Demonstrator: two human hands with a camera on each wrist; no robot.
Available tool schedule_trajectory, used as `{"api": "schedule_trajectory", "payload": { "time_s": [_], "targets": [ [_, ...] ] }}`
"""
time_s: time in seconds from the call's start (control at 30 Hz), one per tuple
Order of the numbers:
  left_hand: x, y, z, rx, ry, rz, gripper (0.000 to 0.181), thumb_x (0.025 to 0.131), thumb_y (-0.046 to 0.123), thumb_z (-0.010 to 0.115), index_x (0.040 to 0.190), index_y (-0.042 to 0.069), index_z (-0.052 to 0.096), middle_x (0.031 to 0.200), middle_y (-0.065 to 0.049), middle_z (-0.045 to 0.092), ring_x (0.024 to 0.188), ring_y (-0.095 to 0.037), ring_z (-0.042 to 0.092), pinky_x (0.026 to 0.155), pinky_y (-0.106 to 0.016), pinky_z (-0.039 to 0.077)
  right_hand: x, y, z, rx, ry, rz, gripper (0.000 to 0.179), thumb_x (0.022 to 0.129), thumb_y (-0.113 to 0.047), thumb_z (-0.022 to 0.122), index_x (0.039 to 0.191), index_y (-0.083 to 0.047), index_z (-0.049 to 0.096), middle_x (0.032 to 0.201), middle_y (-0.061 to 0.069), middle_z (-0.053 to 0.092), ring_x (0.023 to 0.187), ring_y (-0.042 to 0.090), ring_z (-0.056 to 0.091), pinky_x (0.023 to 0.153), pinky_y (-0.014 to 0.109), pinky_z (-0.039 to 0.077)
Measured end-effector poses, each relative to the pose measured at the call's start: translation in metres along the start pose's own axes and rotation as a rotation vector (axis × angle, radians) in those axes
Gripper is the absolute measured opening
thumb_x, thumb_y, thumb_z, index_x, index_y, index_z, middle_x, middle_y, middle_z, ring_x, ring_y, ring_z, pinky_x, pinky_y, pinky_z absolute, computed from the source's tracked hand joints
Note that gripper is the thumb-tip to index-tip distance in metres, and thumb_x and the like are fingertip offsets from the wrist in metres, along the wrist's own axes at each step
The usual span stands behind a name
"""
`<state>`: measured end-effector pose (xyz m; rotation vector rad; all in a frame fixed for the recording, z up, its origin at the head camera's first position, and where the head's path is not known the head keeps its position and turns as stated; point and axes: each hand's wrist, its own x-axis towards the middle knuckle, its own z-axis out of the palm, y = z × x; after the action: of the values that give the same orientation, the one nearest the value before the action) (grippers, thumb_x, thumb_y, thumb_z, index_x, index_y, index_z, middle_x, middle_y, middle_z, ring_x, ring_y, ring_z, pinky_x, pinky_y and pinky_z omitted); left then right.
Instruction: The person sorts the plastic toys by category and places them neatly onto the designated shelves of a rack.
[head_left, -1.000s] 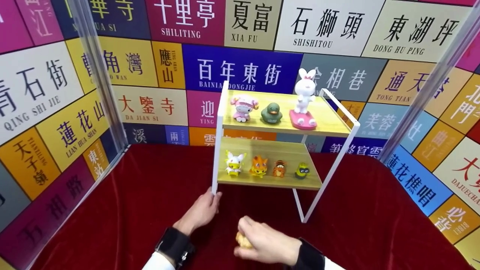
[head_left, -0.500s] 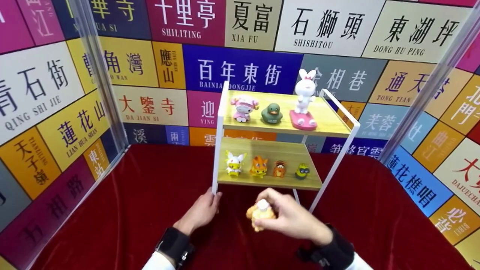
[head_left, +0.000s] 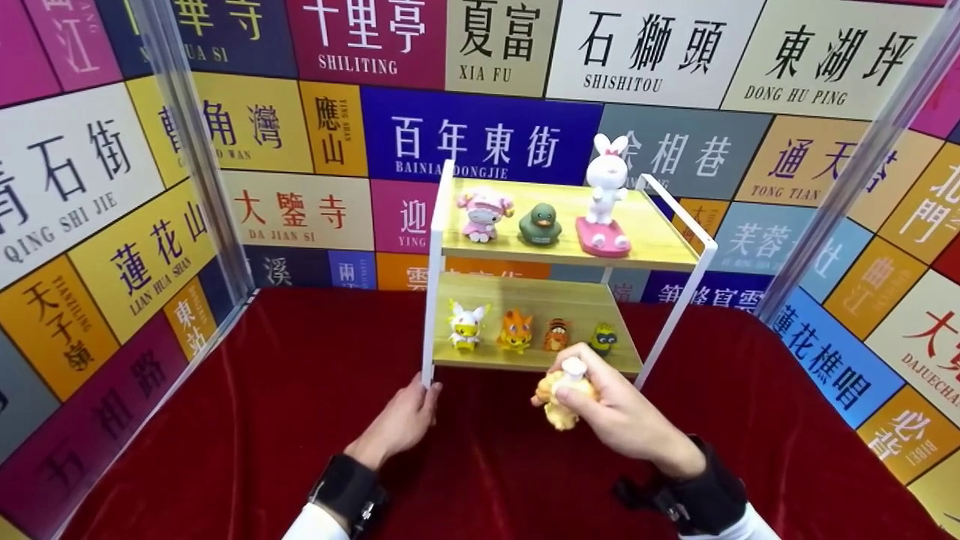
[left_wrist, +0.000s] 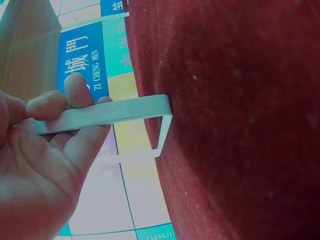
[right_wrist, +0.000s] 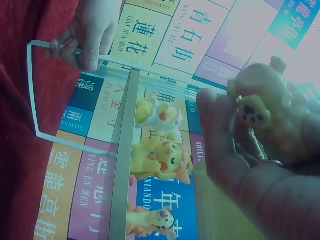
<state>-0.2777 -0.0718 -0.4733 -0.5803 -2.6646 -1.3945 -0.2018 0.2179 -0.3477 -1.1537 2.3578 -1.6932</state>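
Observation:
My left hand (head_left: 397, 424) grips the front left leg of a white-framed two-tier shelf (head_left: 480, 291); in the left wrist view the thumb and fingers wrap the white leg (left_wrist: 140, 107). Held in my right hand (head_left: 626, 416) is a small cream-yellow figurine (head_left: 559, 412) with a white top, in front of the lower board's right part. The right wrist view shows a dark paw print on this figurine (right_wrist: 270, 95). Along the lower board stand a white-and-yellow figurine (head_left: 465, 330), an orange one (head_left: 516, 332), a tiger (head_left: 556, 335) and a green one with dark eyewear (head_left: 602, 339).
On the upper board are a pink figurine (head_left: 481, 217), a green duck (head_left: 540, 225) and a tall white rabbit (head_left: 606, 184) on a pink base. Dark red cloth (head_left: 300, 450) covers the table. Printed panels (head_left: 480, 135) wall in the back and sides.
My right hand has carried the cream-yellow figurine up and to the right, from low over the cloth to the front of the lower board. The left hand keeps its grip on the leg.

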Motion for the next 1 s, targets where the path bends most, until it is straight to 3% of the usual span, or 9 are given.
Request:
{"api": "schedule_trajectory", "payload": {
  "time_s": [0.17,0.27,0.4,0.5,0.6,0.73,0.87,1.0],
  "targets": [
    [-0.001,-0.001,0.001,0.011,0.006,0.019,0.021,0.109,0.025,0.042,0.103,0.006,0.051,0.067,0.001,0.055,0.059,-0.009,0.053,0.059,-0.027,0.045,-0.001,0.001,-0.003,0.147,-0.073,-0.017,0.015,0.106,0.001,0.041,0.116,0.011,0.038,0.124,0.016,0.062,0.099,0.023,0.072,0.076,0.027,0.060],
    [-0.001,-0.002,0.001,0.012,0.010,0.015,0.021,0.109,0.025,0.042,0.103,0.006,0.051,0.067,0.002,0.055,0.059,-0.009,0.053,0.059,-0.027,0.045,-0.002,0.001,-0.002,0.062,-0.091,-0.026,0.012,0.105,0.000,0.044,0.114,0.006,0.040,0.121,0.012,0.064,0.093,0.018,0.070,0.073,0.027,0.059],
    [0.000,-0.002,0.001,0.005,0.009,0.008,0.021,0.109,0.024,0.042,0.104,0.006,0.051,0.066,0.001,0.055,0.058,-0.009,0.053,0.058,-0.027,0.045,-0.003,0.000,0.003,-0.144,-0.067,-0.017,0.013,0.105,-0.007,0.050,0.116,-0.003,0.045,0.100,0.013,0.064,0.081,0.010,0.064,0.066,0.027,0.057],
    [0.001,-0.002,0.001,0.003,0.009,0.007,0.021,0.109,0.024,0.042,0.105,0.005,0.051,0.066,0.001,0.055,0.058,-0.010,0.053,0.058,-0.027,0.046,-0.004,-0.001,0.005,-0.201,-0.045,-0.011,0.019,0.101,-0.003,0.056,0.117,-0.006,0.046,0.098,0.013,0.062,0.080,0.009,0.062,0.066,0.026,0.056],
    [0.001,-0.002,0.001,0.001,0.010,0.006,0.022,0.109,0.024,0.042,0.103,0.005,0.051,0.067,0.001,0.055,0.059,-0.010,0.053,0.059,-0.027,0.046,-0.004,0.000,0.006,-0.197,-0.024,0.001,0.033,0.091,0.008,0.060,0.117,-0.007,0.046,0.103,0.011,0.060,0.086,0.010,0.060,0.070,0.024,0.056],
    [0.001,-0.002,0.001,0.003,0.006,0.003,0.022,0.109,0.024,0.042,0.102,0.006,0.050,0.066,0.001,0.055,0.059,-0.010,0.053,0.058,-0.027,0.046,-0.004,0.002,0.005,-0.181,-0.032,0.031,0.044,0.079,0.018,0.054,0.115,-0.006,0.044,0.123,0.010,0.059,0.097,0.012,0.060,0.075,0.021,0.053],
    [0.000,-0.002,0.000,0.006,-0.003,-0.001,0.022,0.109,0.025,0.042,0.103,0.006,0.050,0.067,0.001,0.055,0.059,-0.010,0.053,0.058,-0.027,0.045,-0.005,0.005,0.005,-0.179,-0.080,0.021,0.036,0.086,0.014,0.056,0.114,-0.005,0.043,0.143,0.011,0.055,0.100,0.011,0.058,0.077,0.020,0.051],
    [0.000,-0.001,0.000,0.004,-0.006,0.000,0.023,0.110,0.025,0.041,0.105,0.004,0.050,0.067,0.002,0.054,0.059,-0.009,0.052,0.056,-0.026,0.044,-0.004,0.010,0.005,-0.141,-0.082,0.000,0.033,0.092,-0.001,0.068,0.112,-0.004,0.043,0.137,0.014,0.060,0.093,0.008,0.060,0.076,0.020,0.054]
  ]
}}
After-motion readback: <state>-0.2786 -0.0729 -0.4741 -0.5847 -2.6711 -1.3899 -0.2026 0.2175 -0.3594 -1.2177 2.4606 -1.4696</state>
